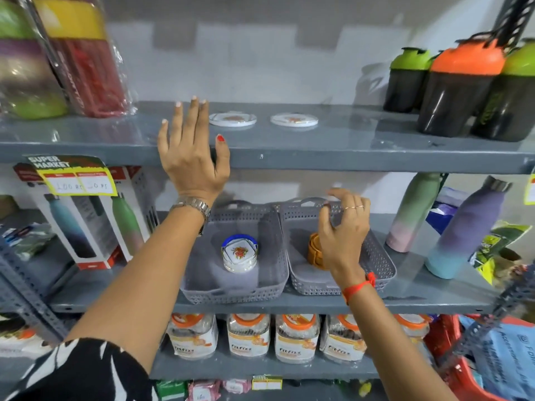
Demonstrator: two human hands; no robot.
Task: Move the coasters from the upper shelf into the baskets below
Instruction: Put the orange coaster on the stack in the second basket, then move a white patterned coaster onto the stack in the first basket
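The left hand [192, 157] is raised against the front edge of the grey metal upper shelf [347, 146], fingers spread apart and holding nothing, its fingertips just beside the nearer of two flat round white coasters with an orange-red motif: the left coaster [232, 119] and, a little apart from it, the right coaster [294, 119]. Both lie flat on the shelf surface, so the step in hand, as I judge it, is to take the left one; it would go best by sliding the thin disc toward the shelf lip until an edge overhangs, then pinching it between thumb and fingers, not trying to pry it up from the smooth metal. The right hand [343, 227] hovers over the right grey perforated plastic basket [379, 264] on the shelf below, fingers loosely curled and apart, gripping nothing; an orange holder-like object [314, 250] stands in that basket, partly hidden by the hand. The left grey perforated plastic basket [202, 273] holds a clear stand with a blue rim [239, 251] that shows a floral coaster. Readable writing: a shelf tag [68, 175] says "SUPER MARKET", with handwritten prices too faint to be sure of; the orange-lidded clear jars [296, 338] on the lowest visible shelf read "Fitfizz". Print on the boxed bottles at left is too blurred to read.
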